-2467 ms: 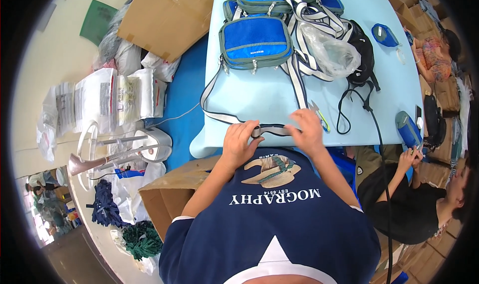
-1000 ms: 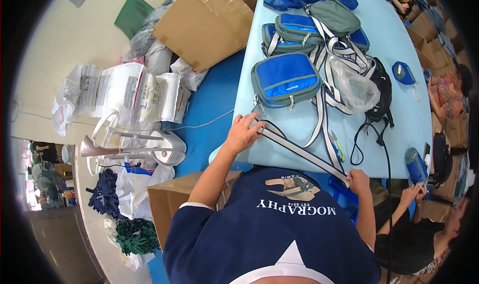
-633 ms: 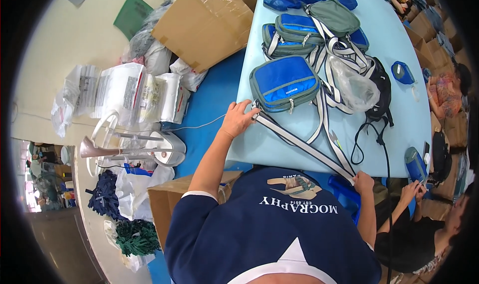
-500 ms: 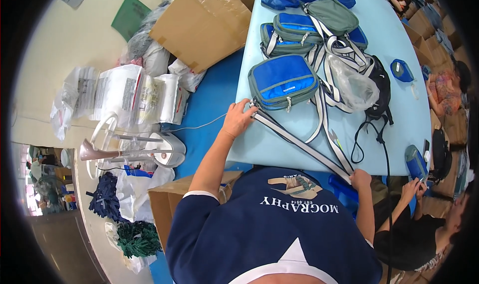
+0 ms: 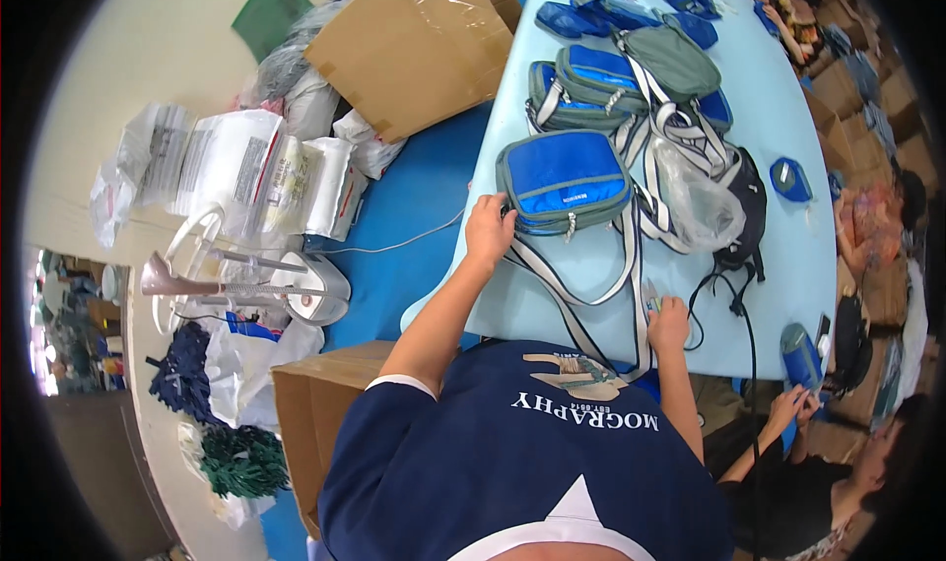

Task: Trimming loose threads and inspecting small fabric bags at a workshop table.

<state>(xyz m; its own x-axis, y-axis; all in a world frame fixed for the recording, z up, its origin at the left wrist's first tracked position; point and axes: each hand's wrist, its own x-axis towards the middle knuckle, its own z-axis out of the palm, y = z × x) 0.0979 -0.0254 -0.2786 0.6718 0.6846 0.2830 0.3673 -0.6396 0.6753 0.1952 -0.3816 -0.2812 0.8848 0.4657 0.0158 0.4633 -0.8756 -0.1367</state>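
A blue and grey zippered shoulder bag point(image 5: 570, 179) lies on the light-blue table in front of me. At its near left corner my left hand point(image 5: 490, 228) is closed, the pinched spot partly hidden by the fingers. The bag's white and dark striped strap point(image 5: 576, 322) loops loosely toward my body and hangs at the table edge. To the right of that loop, my right hand point(image 5: 669, 325) is closed around a small pair of snips point(image 5: 651, 293), whose pointed blades face away from me.
More blue and grey bags point(image 5: 597, 76) are heaped farther back with tangled straps. Beside them are a clear plastic bag point(image 5: 698, 201) and a black bag point(image 5: 744, 211). A black cable point(image 5: 751, 364) crosses the table's right side. A co-worker's hands point(image 5: 794, 403) hold a blue pouch point(image 5: 801, 354).
My right hand has let go of the strap and moved up and left to the snips. The stretched strap has gone slack. My left hand stays at the bag's corner.
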